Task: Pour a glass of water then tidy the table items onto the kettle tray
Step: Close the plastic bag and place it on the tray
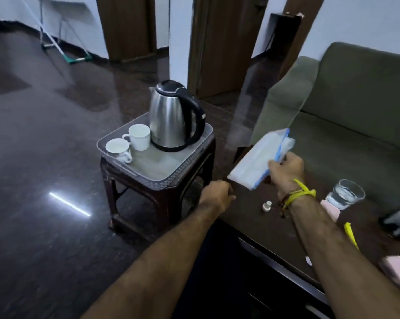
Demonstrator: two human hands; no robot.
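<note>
A steel kettle (171, 116) with a black handle stands on a grey tray (180, 178) atop a small brown stool (153, 199), with two white cups (139, 137) beside it. My right hand (286, 173) grips a pale blue-edged plastic packet (259, 157) above the dark table's (252, 217) left end. My left hand (217, 194) hovers with curled fingers between the stool and the table's corner; what it holds, if anything, is hidden. A glass of water (345, 194) stands on the table to the right.
On the table lie a small white cap (266, 206), a pink object (331, 209), a yellow item (351, 236), another pink object (399, 270) and a dark object (399, 222) at the right edge. A green sofa (355, 100) stands behind. Dark polished floor spreads left.
</note>
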